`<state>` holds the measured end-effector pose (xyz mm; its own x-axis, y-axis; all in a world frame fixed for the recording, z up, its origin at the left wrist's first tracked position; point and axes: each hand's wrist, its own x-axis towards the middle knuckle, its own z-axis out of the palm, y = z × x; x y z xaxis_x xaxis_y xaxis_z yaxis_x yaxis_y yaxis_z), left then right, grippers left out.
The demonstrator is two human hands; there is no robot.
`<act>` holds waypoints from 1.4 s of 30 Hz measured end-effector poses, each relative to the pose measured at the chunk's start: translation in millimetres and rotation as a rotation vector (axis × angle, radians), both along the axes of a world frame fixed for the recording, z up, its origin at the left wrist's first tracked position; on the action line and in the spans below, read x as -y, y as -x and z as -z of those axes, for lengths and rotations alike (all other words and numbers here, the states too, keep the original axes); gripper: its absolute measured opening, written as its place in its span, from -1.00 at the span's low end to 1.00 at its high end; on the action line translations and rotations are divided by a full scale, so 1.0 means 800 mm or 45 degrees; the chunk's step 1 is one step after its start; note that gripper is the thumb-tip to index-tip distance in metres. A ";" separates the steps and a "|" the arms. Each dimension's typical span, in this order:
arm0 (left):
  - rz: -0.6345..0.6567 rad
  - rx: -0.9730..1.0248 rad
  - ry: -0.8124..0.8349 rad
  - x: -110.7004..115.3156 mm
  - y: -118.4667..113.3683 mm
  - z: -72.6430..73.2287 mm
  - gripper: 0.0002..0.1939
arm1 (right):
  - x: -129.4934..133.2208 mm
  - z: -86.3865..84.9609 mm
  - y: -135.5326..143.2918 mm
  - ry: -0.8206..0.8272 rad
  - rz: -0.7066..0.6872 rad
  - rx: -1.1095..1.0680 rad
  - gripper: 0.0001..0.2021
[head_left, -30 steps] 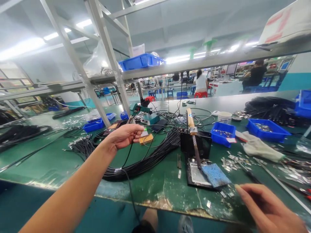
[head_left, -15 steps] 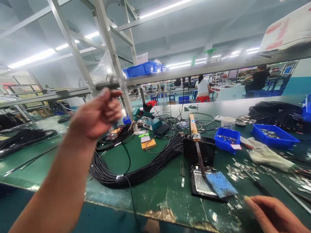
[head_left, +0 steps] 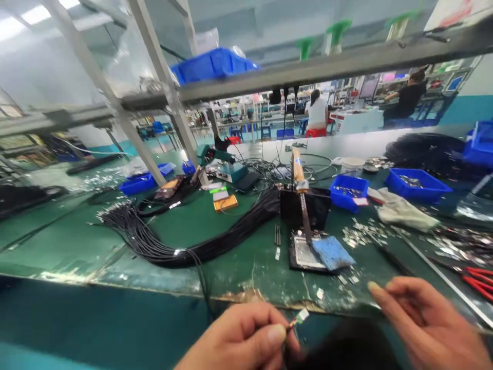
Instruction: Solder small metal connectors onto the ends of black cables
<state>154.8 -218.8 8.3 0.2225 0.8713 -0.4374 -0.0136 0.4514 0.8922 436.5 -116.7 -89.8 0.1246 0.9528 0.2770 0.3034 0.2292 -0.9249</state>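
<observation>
My left hand [head_left: 250,336] pinches a cable end with thin exposed wires and a small metal connector [head_left: 303,315], just off the table's front edge. To its right, my right hand [head_left: 423,313] is held over the table edge with thumb and forefinger brought close together; whether anything small sits between them is too blurred to tell. Beyond the hands, a soldering iron [head_left: 299,172] with a wooden handle leans tip down on its black stand [head_left: 308,208], beside a blue sponge [head_left: 333,253]. A curved bundle of black cables [head_left: 223,242] lies to the left.
Small metal pieces [head_left: 364,234] are scattered right of the sponge. Behind them are blue trays [head_left: 418,186], a whitish glove [head_left: 408,210] and a white cup [head_left: 352,166]. Red-handled pliers [head_left: 479,280] lie far right. A metal shelf [head_left: 308,69] crosses above. Two people sit in the background.
My left hand has come down from the raised position at the left to the front edge, where the cable end now shows in it. The view has tilted downward.
</observation>
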 end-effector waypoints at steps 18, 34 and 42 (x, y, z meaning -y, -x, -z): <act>0.203 0.066 0.170 -0.019 -0.050 0.037 -0.65 | 0.058 -0.053 0.046 0.450 -0.582 -0.063 -0.68; 0.053 -0.422 -0.408 -0.022 -0.072 0.032 -0.85 | 0.073 -0.049 0.032 0.458 -0.473 -0.022 -0.73; 0.023 -0.371 -0.417 -0.020 -0.073 0.035 -0.83 | 0.084 -0.056 0.047 0.562 -0.310 -0.128 -0.64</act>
